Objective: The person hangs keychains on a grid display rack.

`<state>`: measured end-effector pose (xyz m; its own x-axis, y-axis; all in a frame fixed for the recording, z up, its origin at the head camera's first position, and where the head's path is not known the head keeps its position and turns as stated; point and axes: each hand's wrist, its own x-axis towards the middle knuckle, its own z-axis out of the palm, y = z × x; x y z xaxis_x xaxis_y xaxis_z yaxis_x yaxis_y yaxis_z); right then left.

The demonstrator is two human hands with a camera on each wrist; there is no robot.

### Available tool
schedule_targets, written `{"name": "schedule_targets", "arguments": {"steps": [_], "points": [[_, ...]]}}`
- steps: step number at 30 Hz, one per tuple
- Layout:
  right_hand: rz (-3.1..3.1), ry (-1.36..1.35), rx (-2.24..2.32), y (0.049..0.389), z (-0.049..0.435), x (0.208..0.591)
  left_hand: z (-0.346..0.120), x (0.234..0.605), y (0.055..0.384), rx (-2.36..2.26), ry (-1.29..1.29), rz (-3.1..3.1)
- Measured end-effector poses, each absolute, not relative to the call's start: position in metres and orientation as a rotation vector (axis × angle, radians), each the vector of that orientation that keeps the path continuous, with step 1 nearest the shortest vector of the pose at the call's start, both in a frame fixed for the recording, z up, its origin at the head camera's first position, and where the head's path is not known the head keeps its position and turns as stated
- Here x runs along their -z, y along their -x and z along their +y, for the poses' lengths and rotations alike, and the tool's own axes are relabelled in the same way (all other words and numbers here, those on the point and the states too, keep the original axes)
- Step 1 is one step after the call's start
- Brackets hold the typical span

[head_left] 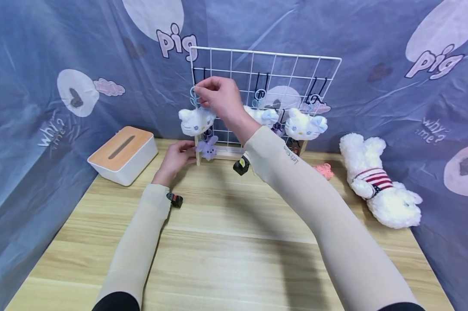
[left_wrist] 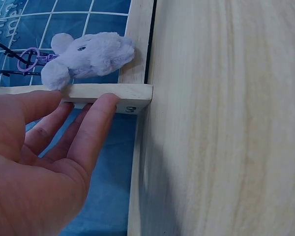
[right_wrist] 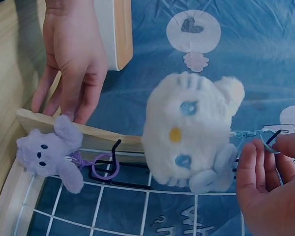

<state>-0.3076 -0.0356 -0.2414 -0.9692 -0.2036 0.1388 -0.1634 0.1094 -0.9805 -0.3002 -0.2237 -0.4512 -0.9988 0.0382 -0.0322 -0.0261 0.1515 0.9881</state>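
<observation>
My right hand (head_left: pixel 222 97) pinches the light blue key ring (right_wrist: pixel 268 142) of a white plush cat-head keychain (head_left: pixel 193 122) at a black hook, upper left of a white wire grid rack (head_left: pixel 265 52). The cat hangs below the fingers, its blue bow toward the hand in the right wrist view. Low on the same side, my left hand (head_left: pixel 177 155) holds the rack's wooden side post (left_wrist: pixel 132 92), with thumb and fingertips against it. A purple plush bunny keychain (head_left: pixel 208 149) hangs beside that post from a lower hook by a purple ring (right_wrist: pixel 106 166).
Two more white cat keychains hang on the rack, one at the middle (head_left: pixel 265 115) and one at the right (head_left: pixel 305 124). A tissue box (head_left: pixel 123 153) stands left. At right lie a white plush dog (head_left: pixel 374 181) and a coral-pink item (head_left: pixel 324 171).
</observation>
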Motion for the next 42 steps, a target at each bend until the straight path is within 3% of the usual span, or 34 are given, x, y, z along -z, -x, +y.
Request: {"name": "schedule_targets", "arguments": {"steps": [19,42], "points": [[2.485,0.208,2.043,0.323,-0.036,0.254,-0.217,0.453,0.302,-1.964,-0.039,2.383],[2.569,0.365,1.882,0.300,-0.013,0.258,-0.228,0.448,0.298,-1.954,-0.015,2.359]]}}
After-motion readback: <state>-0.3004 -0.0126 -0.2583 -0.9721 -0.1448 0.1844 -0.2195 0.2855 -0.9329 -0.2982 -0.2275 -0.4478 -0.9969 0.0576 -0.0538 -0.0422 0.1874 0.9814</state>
